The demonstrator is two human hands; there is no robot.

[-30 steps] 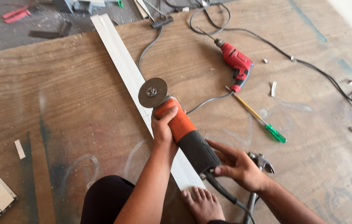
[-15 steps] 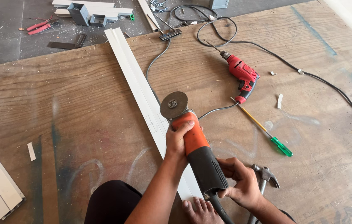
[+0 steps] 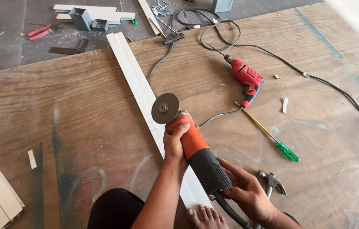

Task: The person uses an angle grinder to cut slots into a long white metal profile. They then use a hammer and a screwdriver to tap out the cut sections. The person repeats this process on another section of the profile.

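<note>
- The grinder (image 3: 194,152) is long, with an orange front and a black back. It lies slanted: its long side runs from bottom right up to top left.
- Its round grey disc (image 3: 165,108) is at the far end, pointing up and to the left, away from the person. The flat face of the disc looks up at the camera.
- The black cord (image 3: 230,214) comes out of the near end, by the person's foot (image 3: 207,217).
- The left hand (image 3: 175,142) is closed around the orange part, just behind the disc, thumb on top.
- The right hand (image 3: 245,191) holds the black back end. Its fingers curl around it, with the first finger laid out straight along the side.
- The grinder is over a long white strip (image 3: 135,80) that lies on the wooden board (image 3: 69,110). The strip runs the same slanted way, from the foot up toward the top left. The disc sits just at the strip's right edge; whether it touches cannot be told.
- A red drill (image 3: 247,80) lies to the right, well apart, with its bit pointing up and left.
- A screwdriver (image 3: 272,138) with a green handle lies near the drill, with the handle at the bottom right.
- A hammer (image 3: 271,182) lies just beside the right hand.
</note>
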